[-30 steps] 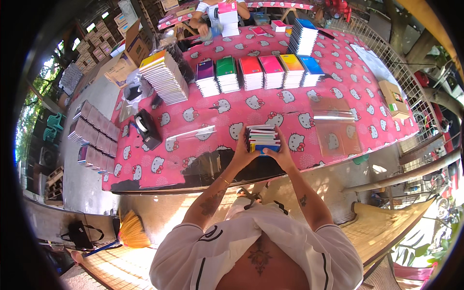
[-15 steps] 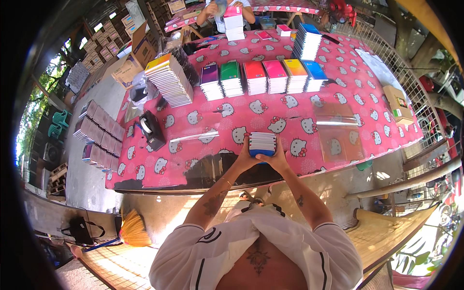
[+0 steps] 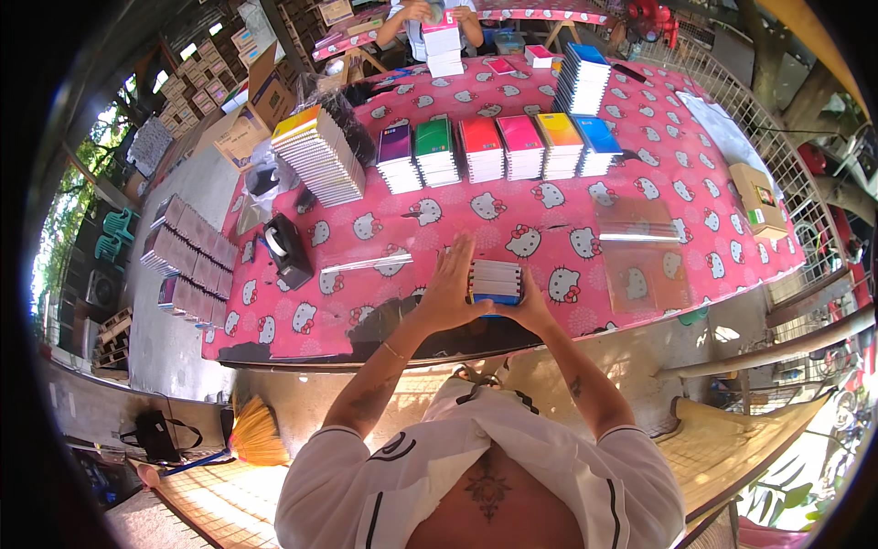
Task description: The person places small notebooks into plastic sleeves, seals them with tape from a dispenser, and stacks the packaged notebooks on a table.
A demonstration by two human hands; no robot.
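Observation:
A small stack of spiral notebooks (image 3: 497,276) stands on the pink patterned tablecloth near the table's front edge, pale page edges up and a blue cover toward me. My left hand (image 3: 448,291) lies along its left side, fingers stretched out straight and past the stack, thumb at the front. On the right side, my right hand (image 3: 529,306) is closed around the stack's edge, its thumb also at the front. Beyond stand several notebook piles with covers in purple (image 3: 397,146), green (image 3: 433,139), red (image 3: 481,135), pink (image 3: 521,134), yellow (image 3: 560,132) and blue (image 3: 599,137).
Clear plastic sleeves (image 3: 640,252) lie to the right, more plastic (image 3: 366,274) to the left. A black tape dispenser (image 3: 288,252) and a tall notebook stack (image 3: 320,160) stand left. A small carton (image 3: 757,201) sits at the right edge. Across the table, a co-worker (image 3: 393,27) handles notebooks.
My left hand has gone from gripping the stack's left side to lying flat with fingers extended. The stack stays in nearly the same spot; my right hand has barely moved.

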